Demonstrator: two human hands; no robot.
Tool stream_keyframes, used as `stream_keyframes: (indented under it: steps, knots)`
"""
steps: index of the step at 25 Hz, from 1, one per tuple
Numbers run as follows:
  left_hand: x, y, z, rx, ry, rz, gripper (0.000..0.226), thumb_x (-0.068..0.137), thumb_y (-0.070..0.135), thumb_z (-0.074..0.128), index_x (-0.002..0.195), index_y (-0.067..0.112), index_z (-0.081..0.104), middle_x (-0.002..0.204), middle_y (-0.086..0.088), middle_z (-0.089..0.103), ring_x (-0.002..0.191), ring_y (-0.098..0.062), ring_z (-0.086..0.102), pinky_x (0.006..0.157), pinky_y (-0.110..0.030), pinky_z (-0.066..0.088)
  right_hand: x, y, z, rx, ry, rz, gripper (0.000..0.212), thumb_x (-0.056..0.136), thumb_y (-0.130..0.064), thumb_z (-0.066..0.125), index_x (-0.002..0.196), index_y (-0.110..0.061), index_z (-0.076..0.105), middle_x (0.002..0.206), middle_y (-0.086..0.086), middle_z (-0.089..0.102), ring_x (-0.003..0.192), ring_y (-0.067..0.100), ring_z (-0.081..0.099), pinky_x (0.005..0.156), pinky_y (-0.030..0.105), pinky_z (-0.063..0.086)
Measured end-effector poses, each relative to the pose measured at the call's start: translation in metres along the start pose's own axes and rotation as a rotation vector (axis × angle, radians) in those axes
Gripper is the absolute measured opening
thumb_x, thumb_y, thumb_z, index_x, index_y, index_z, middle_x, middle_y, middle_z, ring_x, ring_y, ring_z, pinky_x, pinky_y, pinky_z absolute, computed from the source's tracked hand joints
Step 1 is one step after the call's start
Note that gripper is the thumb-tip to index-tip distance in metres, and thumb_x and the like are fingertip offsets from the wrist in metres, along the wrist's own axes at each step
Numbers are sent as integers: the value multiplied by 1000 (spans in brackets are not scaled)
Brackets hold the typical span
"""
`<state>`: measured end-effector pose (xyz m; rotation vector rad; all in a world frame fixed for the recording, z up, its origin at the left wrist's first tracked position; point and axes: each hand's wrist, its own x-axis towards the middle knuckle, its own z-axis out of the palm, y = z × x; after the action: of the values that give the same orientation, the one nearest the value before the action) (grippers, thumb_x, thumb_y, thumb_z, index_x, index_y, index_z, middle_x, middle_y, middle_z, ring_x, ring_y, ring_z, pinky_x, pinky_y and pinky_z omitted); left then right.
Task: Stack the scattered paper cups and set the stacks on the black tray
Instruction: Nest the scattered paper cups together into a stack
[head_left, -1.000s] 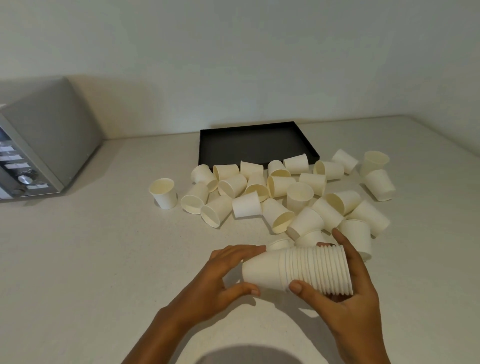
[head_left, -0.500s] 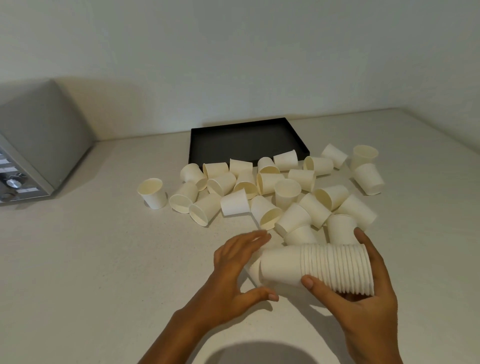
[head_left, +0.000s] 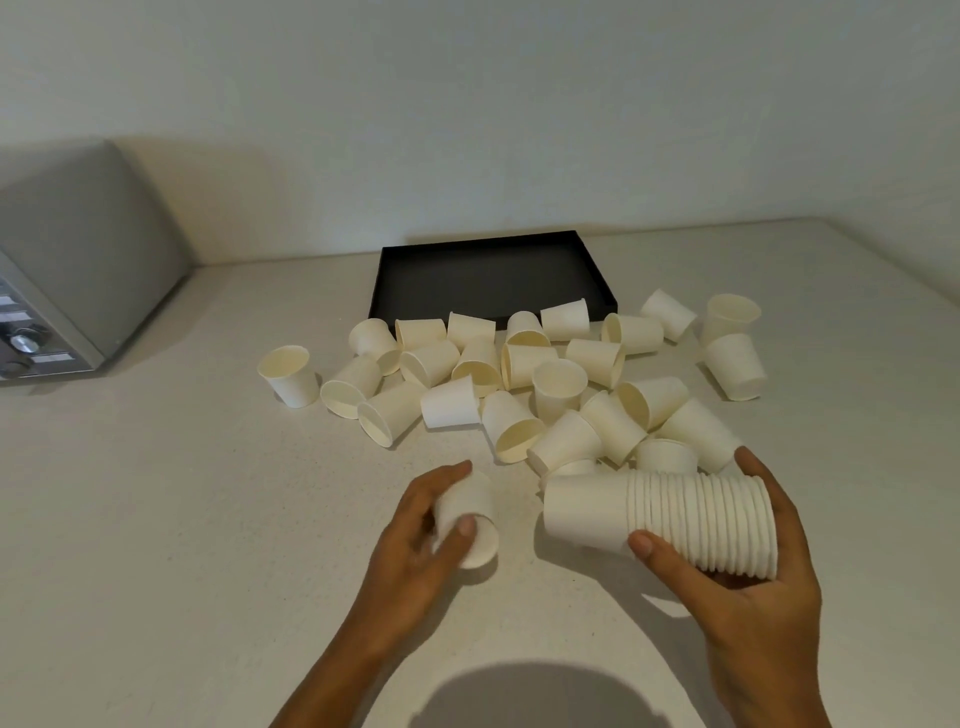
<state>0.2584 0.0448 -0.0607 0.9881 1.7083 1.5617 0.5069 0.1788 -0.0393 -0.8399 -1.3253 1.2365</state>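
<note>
- No writing can be read on the cups or on the oven (head_left: 78, 270) — its panel labels are too blurred.
- A sideways stack of nested cups (head_left: 675, 525) is gripped by the right hand (head_left: 748, 587).
- A single cup (head_left: 467, 519) is gripped by the left hand (head_left: 415, 540), low over the surface (head_left: 156, 519).
- Loose cups (head_left: 519, 374) are scattered before the black tray (head_left: 488, 275), in which nothing is seen.

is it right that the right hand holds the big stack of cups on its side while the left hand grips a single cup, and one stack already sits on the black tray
Not quite. In the head view the black tray holds no stack yet. The rest stands: the right hand holds the stack on its side, and the left hand grips a single cup.
</note>
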Motion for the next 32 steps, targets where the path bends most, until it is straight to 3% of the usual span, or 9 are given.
stream_keyframes:
  steps: [2, 4, 6, 10, 15, 21, 26, 29, 32]
  knots:
    - [-2, 9, 5, -509, -4, -161, 67, 90, 62, 67, 146, 26, 57, 146, -1, 58, 133, -25, 58, 98, -36, 57, 5, -1, 1, 21, -21, 25, 119, 48, -33, 109, 152, -45, 51, 136, -11, 65, 114, 10, 72, 80, 38, 67]
    - [-7, 17, 16, -980, -16, -267, 63, 99, 51, 63, 147, 10, 55, 150, -20, 53, 139, -42, 50, 111, -57, 46, 11, -2, 4, 39, -39, 49, 123, 42, -43, 106, 152, -45, 51, 135, -10, 65, 112, 10, 72, 78, 40, 67]
    - [-11, 24, 29, -1250, 17, -330, 59, 106, 42, 55, 150, 4, 47, 151, -29, 49, 140, -48, 47, 114, -67, 36, 15, -4, 7, 52, -62, 70, 126, 39, -50, 107, 151, -46, 51, 134, -9, 65, 112, 10, 71, 77, 41, 68]
    - [-10, 35, 52, -1353, 97, -389, 49, 112, 35, 37, 147, 3, 47, 147, -29, 54, 132, -46, 56, 105, -65, 47, 21, -4, 9, 65, -97, 93, 126, 36, -50, 107, 150, -46, 52, 133, -8, 66, 112, 11, 71, 76, 40, 68]
    - [-4, 43, 73, -1330, 103, -475, 49, 110, 30, 39, 141, -5, 53, 139, -31, 60, 124, -44, 63, 92, -58, 58, 22, 0, 6, 82, -140, 112, 121, 38, -33, 108, 146, -46, 56, 127, -13, 69, 109, 9, 72, 74, 33, 67]
    - [0, 53, 102, -858, 150, -314, 38, 83, 22, 69, 118, 9, 78, 122, -19, 74, 114, -31, 72, 84, -36, 63, 25, 2, -3, 85, -151, 102, 114, 36, -39, 100, 142, -41, 57, 123, -18, 70, 108, 5, 71, 73, 23, 65]
    - [9, 36, 106, -14, 230, 68, 23, 106, 25, 57, 124, 32, 69, 125, 6, 71, 118, -14, 66, 87, -24, 59, 32, 3, -23, 102, -95, 109, 120, 33, -45, 107, 143, -42, 60, 130, -9, 69, 111, 11, 72, 76, 29, 66]
    - [19, 14, 106, 318, 178, 316, 42, 102, 37, 59, 143, 29, 52, 149, 9, 51, 141, -19, 45, 111, -19, 42, 40, 4, -38, 103, -53, 94, 120, 34, -36, 108, 145, -40, 60, 132, -4, 69, 112, 16, 73, 78, 34, 66]
    - [27, -9, 107, 558, 53, 348, 77, 90, 55, 72, 155, 33, 36, 163, 12, 32, 151, -20, 31, 117, -27, 28, 44, 7, -51, 86, -18, 67, 112, 41, -18, 102, 143, -39, 61, 124, -7, 71, 108, 16, 73, 76, 32, 67]
